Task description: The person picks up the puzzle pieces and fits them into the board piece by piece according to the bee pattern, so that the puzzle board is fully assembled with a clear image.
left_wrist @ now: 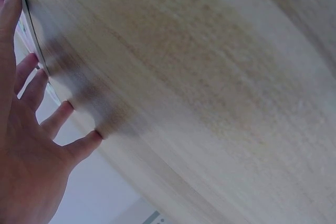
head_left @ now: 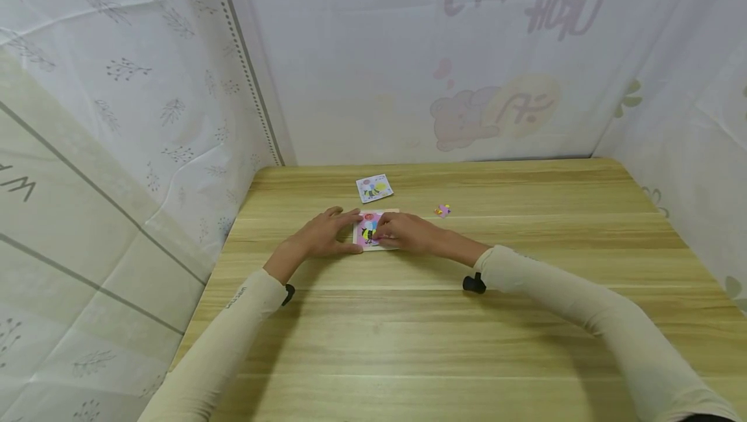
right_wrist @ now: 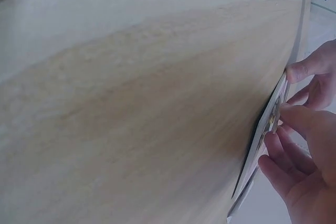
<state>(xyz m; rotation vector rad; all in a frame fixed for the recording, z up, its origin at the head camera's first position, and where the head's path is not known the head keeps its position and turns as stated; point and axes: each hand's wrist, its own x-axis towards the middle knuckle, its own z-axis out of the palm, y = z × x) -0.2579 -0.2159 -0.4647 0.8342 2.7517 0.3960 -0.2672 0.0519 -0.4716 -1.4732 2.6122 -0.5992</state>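
Note:
A small square jigsaw puzzle [head_left: 380, 247] with a bee on a pink ground lies on the wooden table. My left hand [head_left: 323, 234] rests at its left side, fingers spread, thumb near the front left corner and forefinger at the back left. Several of the left fingertips [left_wrist: 64, 106] touch the tabletop in the left wrist view. Over the right half of the puzzle, my right hand [head_left: 411, 234] pinches a small puzzle piece [right_wrist: 276, 121] between thumb and fingers, close against the picture. The hand covers much of that side.
Behind the puzzle lies a square card [head_left: 375, 188] with a bee picture. To the right are loose puzzle pieces [head_left: 443, 211] in pink, yellow and blue. Printed white cloth [head_left: 362, 85] hangs along the back and sides of the table [head_left: 373, 344].

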